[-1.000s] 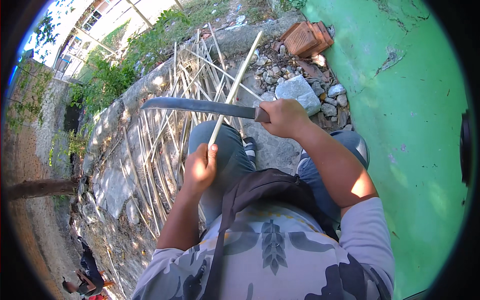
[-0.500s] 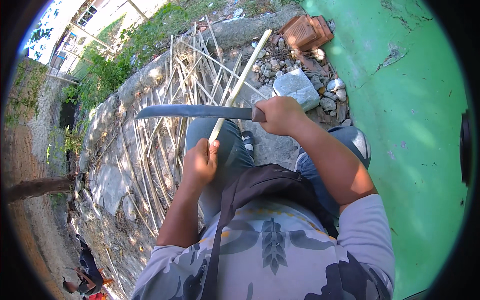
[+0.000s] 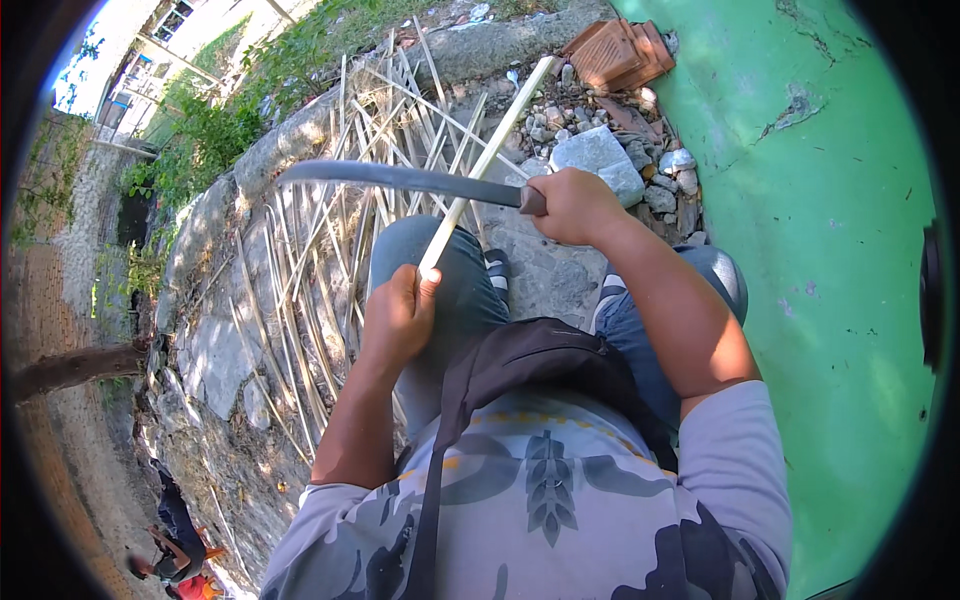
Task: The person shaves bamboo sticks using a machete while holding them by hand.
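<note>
In my right hand (image 3: pixel 575 207) is the brown handle of a machete (image 3: pixel 400 178), its long dark blade pointing left and crossing over a pale strip of split wood or bamboo (image 3: pixel 490 150). My left hand (image 3: pixel 402 315) grips the lower end of that strip, thumb on top, just beside my left knee. The strip slants up and to the right, away from me. Whether the blade touches the strip or passes just above it, I cannot tell. Beyond and left of my knee, many similar pale strips (image 3: pixel 300 330) lie scattered on the ground.
A large pale stone block (image 3: pixel 600 165) sits among gravel ahead. Stacked terracotta tiles (image 3: pixel 620 55) lie beyond it. The green floor (image 3: pixel 820 330) runs along my right. A low stone edge (image 3: pixel 225 210) and plants border the far left. Another person (image 3: pixel 175 535) is at the lower left.
The machete has moved slightly up along the strip, its blade now tilted with the tip higher. The strip's far end has shifted a little right and shows a broader face.
</note>
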### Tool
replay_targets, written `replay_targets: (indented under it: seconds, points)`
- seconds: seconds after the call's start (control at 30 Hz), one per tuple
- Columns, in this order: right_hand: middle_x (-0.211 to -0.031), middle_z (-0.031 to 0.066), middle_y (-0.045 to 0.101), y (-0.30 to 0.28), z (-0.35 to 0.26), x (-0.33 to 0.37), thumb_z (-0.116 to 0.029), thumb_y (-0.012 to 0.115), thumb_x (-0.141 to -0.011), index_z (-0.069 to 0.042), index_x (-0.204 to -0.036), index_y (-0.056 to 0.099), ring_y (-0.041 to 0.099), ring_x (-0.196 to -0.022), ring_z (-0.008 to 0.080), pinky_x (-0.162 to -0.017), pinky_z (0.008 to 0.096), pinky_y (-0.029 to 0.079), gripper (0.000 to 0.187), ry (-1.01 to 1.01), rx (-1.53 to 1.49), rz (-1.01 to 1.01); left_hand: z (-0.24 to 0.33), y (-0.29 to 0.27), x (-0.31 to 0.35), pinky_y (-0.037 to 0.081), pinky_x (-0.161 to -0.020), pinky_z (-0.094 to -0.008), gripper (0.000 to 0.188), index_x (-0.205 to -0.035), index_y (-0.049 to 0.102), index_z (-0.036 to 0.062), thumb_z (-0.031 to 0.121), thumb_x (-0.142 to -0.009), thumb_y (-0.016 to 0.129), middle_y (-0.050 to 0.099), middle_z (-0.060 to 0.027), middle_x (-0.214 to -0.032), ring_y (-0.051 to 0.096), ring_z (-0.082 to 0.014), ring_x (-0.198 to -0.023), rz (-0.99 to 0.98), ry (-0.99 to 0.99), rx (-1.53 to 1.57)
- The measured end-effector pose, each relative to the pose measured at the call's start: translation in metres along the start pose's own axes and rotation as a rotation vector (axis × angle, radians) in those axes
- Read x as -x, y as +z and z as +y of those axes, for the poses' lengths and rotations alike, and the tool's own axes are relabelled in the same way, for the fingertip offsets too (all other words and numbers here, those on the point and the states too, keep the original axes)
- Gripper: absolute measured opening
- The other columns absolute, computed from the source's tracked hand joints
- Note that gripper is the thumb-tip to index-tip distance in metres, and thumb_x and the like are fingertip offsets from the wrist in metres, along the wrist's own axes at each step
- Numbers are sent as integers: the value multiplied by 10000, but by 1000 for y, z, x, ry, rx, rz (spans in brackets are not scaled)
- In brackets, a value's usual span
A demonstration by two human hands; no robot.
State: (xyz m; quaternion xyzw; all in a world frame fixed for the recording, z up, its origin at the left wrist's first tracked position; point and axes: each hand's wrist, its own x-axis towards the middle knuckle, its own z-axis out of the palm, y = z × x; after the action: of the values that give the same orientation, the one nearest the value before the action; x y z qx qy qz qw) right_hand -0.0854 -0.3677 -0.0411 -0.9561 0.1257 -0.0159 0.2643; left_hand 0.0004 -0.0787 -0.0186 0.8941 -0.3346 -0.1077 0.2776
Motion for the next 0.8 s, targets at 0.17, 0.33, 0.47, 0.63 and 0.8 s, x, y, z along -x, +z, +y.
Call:
replay_targets:
  seconds: [0.17, 0.33, 0.47, 0.63, 0.8]
  points:
    - [-970, 106, 753, -5, -3, 1, -260, 701, -821, -178, -1003, 741, 719, -948, 326, -827, 455, 572, 203, 99, -47, -15, -3, 3, 1, 420, -562, -490, 381, -871, 564, 12, 353, -1041, 583, 574, -210, -648, 568, -423, -597, 3, -2, -46]
    - [-872, 119, 735, 5, -9, 0, -249, 708, -799, -174, -962, 728, 707, -859, 361, -754, 488, 553, 181, 6, 42, -49, 3, 1, 2, 430, -564, -519, 392, -843, 550, 9, 347, -1039, 584, 591, -228, -651, 589, -465, -621, 27, 6, -39]
    - [-877, 119, 736, 10, 8, -3, -230, 695, -786, -194, -952, 733, 703, -849, 368, -752, 484, 552, 173, 52, 12, -36, 7, 1, -2, 446, -583, -534, 399, -851, 550, 5, 355, -1039, 578, 610, -239, -672, 611, -469, -650, -22, -10, -102]
    - [-865, 130, 731, 5, -1, 2, -231, 691, -787, -163, -935, 732, 700, -837, 369, -742, 474, 550, 169, 17, -53, -13, 7, 1, 2, 454, -607, -550, 410, -858, 549, 5, 371, -1043, 562, 623, -247, -695, 623, -478, -684, -13, -33, -156]
    - [-960, 118, 749, -6, 0, 0, -229, 688, -802, -165, -1003, 744, 718, -946, 325, -840, 445, 566, 218, 148, -37, -146, 12, 1, 0, 461, -619, -543, 426, -853, 547, 4, 386, -1042, 558, 621, -249, -699, 617, -488, -690, -29, -20, -101]
